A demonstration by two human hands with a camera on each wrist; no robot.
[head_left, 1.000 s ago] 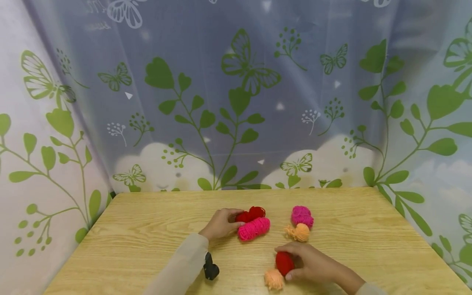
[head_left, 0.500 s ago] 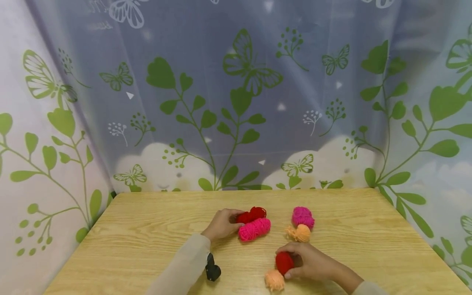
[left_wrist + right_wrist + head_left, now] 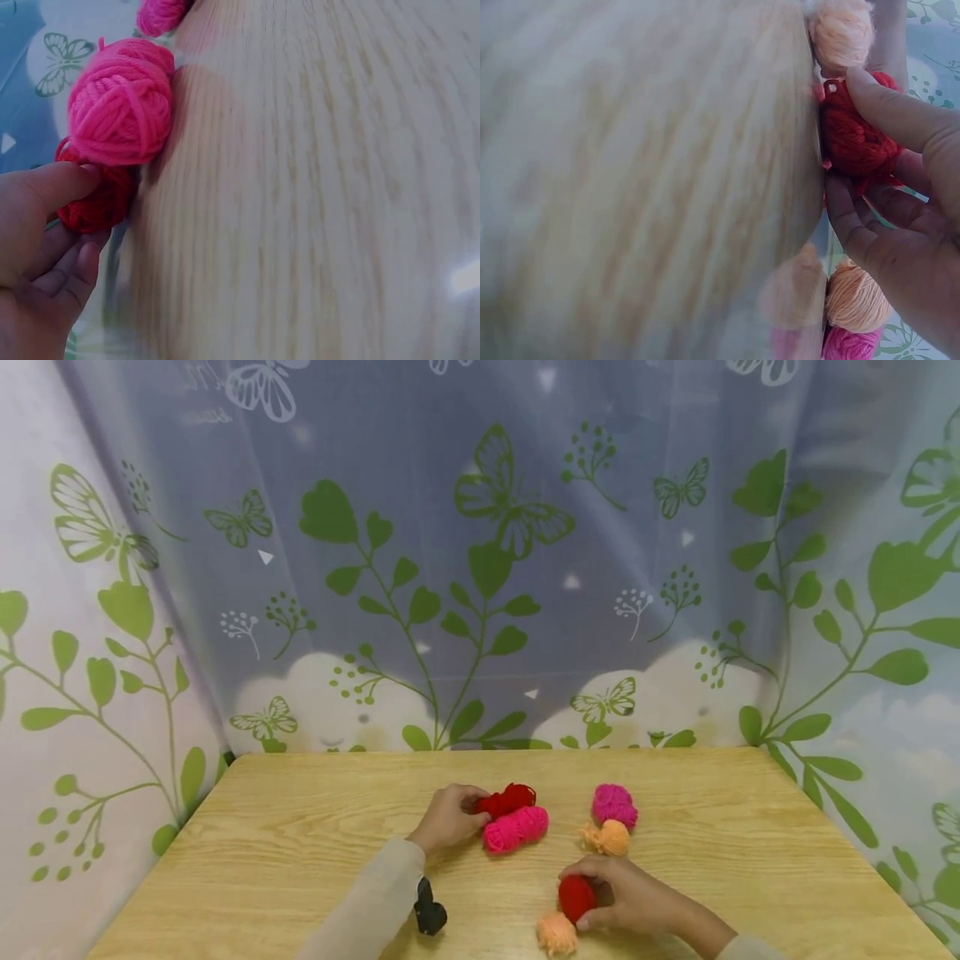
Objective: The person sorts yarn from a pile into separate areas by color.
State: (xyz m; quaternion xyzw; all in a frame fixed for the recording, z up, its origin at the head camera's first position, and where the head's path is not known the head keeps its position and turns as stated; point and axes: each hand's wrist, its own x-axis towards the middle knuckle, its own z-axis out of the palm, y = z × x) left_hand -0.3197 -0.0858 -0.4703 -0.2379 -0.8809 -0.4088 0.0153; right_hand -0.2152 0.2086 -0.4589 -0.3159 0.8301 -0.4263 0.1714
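My left hand [image 3: 463,808] pinches a dark red yarn skein [image 3: 510,797] at the middle of the wooden table [image 3: 300,827]. In the left wrist view the thumb [image 3: 56,186] lies on that red skein [image 3: 101,204], with fingers curled beneath it. A bright pink skein [image 3: 516,828] lies against it, close up in the left wrist view [image 3: 120,112]. My right hand [image 3: 600,897] grips a red yarn ball [image 3: 575,896] near the front edge. In the right wrist view, thumb and fingers wrap around this red ball [image 3: 851,139]. A peach ball [image 3: 557,933] sits just beside it.
A magenta ball [image 3: 614,804] and a peach ball [image 3: 609,837] lie together right of the centre. A black strap piece [image 3: 430,910] hangs at my left wrist. Curtains printed with leaves and butterflies [image 3: 480,568] enclose the table on three sides.
Both hands keep hold of their red yarn. The right hand's fingers have shifted slightly on the red ball. The other yarn has not moved.
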